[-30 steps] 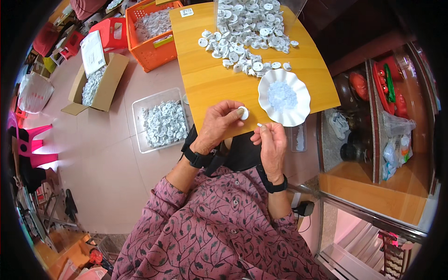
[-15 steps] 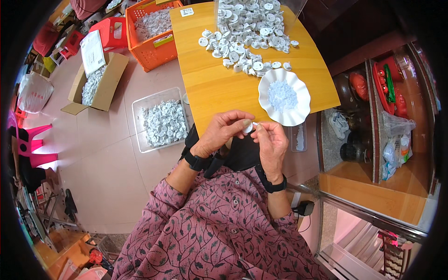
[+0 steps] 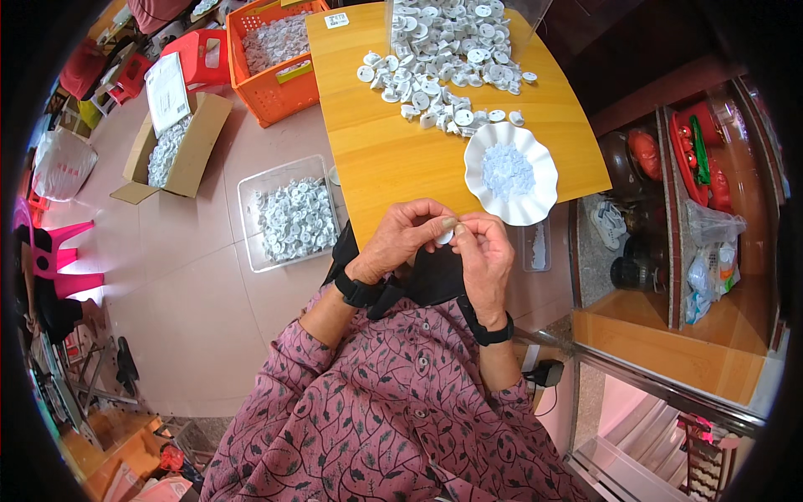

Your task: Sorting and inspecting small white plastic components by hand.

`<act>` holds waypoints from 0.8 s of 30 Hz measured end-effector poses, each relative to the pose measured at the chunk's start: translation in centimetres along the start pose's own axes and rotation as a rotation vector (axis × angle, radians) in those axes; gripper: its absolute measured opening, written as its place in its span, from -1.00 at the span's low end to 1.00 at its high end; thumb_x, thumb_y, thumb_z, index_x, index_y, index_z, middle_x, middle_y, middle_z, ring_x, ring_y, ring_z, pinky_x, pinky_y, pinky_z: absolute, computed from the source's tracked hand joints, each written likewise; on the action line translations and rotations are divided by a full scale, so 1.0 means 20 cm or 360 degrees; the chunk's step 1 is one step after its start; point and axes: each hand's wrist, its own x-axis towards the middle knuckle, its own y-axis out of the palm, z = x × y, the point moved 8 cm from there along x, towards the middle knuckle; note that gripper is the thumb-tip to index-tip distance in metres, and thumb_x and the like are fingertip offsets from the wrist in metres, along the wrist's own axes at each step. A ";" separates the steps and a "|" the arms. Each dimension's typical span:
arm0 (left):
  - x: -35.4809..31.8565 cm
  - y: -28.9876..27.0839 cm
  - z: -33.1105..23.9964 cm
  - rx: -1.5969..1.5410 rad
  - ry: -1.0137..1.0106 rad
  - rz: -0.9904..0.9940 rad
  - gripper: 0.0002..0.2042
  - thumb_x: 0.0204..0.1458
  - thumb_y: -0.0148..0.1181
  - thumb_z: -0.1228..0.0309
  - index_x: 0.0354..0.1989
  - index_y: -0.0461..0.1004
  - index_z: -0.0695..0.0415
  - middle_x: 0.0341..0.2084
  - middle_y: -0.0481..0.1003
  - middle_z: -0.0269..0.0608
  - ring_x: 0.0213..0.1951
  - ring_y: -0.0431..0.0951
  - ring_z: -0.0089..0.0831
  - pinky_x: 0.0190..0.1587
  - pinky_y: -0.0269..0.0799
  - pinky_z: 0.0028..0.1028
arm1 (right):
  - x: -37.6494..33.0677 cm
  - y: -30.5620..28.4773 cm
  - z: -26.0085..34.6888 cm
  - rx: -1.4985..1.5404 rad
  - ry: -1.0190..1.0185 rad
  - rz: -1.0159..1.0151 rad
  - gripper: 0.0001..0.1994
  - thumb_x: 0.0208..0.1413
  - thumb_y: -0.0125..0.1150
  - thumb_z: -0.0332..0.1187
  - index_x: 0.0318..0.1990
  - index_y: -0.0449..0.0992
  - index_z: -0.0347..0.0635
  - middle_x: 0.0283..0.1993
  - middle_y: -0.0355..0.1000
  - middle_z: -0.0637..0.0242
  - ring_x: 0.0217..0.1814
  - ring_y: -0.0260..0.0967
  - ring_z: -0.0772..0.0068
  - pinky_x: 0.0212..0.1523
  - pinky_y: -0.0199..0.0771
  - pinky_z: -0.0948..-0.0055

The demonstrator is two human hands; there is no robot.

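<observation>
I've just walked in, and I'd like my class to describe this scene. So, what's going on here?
A seated person is working on a small white disc at the near edge of a yellow table. The left grip pinches the disc; the right grip meets it there, its fingertips too bunched to show what they hold. A scalloped white plate of small pale pieces stands close by. Similar white parts lie heaped at the table's far end.

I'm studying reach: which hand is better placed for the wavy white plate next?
Probably the right hand: it is nearer the plate, while the left hand, farther off, pinches a white disc.
</observation>
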 end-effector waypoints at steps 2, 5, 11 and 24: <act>0.00 -0.01 0.01 0.0060 -0.0016 -0.0030 -0.78 0.22 0.18 0.29 -0.18 0.56 0.22 -0.42 0.53 -0.40 -0.42 0.43 -0.71 -0.39 0.38 -0.68 | 0.00 0.01 0.00 0.0108 0.0040 0.0006 -0.94 0.19 0.17 -0.56 -0.25 0.42 -0.37 -0.13 0.36 0.27 -0.27 0.41 0.59 -0.27 0.48 0.61; 0.00 -0.02 0.01 0.0049 0.0002 -0.0051 -0.77 0.21 0.19 0.28 -0.17 0.56 0.22 -0.42 0.52 -0.40 -0.43 0.43 -0.71 -0.40 0.38 -0.68 | -0.01 0.01 -0.01 0.0120 0.0087 -0.0014 -0.92 0.20 0.17 -0.55 -0.23 0.42 -0.39 -0.17 0.38 0.29 -0.30 0.42 0.59 -0.29 0.49 0.61; 0.00 -0.02 0.01 0.0083 0.0024 -0.0057 -0.81 0.24 0.16 0.31 -0.20 0.56 0.19 -0.43 0.54 -0.43 -0.42 0.46 -0.73 -0.38 0.38 -0.70 | 0.00 0.01 0.00 -0.0054 -0.0063 0.0051 -0.93 0.22 0.14 -0.53 -0.22 0.43 -0.37 -0.22 0.39 0.29 -0.36 0.42 0.58 -0.33 0.48 0.60; -0.02 0.03 0.01 -0.0386 -0.0050 0.0066 -0.70 0.25 0.11 0.38 0.08 0.48 0.27 -0.22 0.57 -0.26 -0.33 0.54 -0.63 -0.19 0.52 -0.61 | -0.01 -0.05 0.04 -0.0017 0.0014 -0.0126 -0.90 0.28 0.09 -0.46 -0.20 0.43 -0.34 -0.16 0.46 0.25 -0.33 0.45 0.61 -0.30 0.48 0.59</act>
